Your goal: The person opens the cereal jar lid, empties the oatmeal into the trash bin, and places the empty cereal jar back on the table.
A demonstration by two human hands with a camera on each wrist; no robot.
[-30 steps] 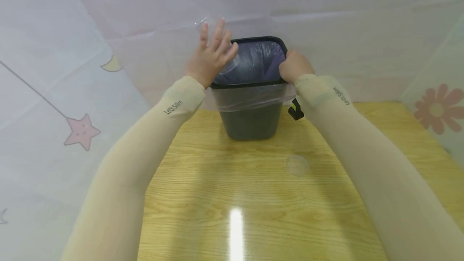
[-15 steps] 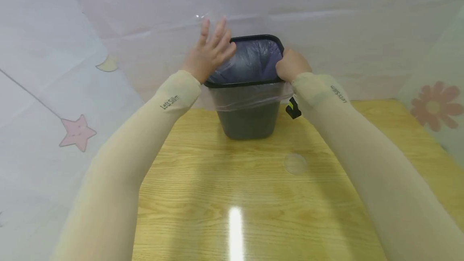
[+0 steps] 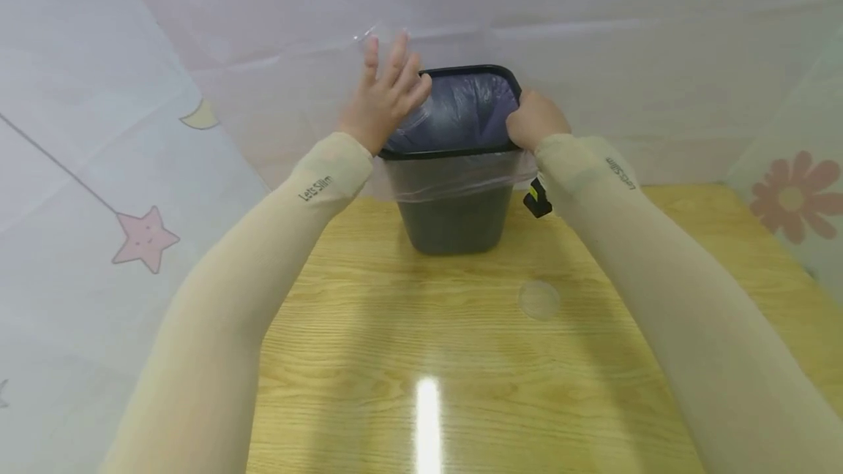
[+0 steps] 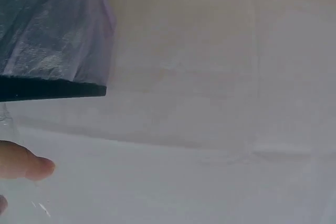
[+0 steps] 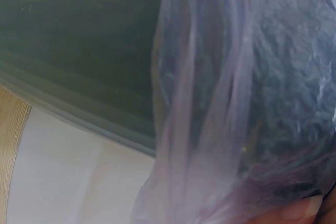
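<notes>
On table [image 3: 369,357]: one bin [image 3: 453,222], two hands.

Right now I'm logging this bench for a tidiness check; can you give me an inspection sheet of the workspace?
Surface: glossy light wooden table, glare streak.
Job's things: black plastic waste bin lined with clear thin plastic bag, folded over the near rim.
Clutter: small clear round lid on the table.
Hands: left hand open, fingers spread at the bin's left rim; right hand grips the right rim and bag.
Cables: nothing seen.
Surroundings: pale printed fabric sheets.
</notes>
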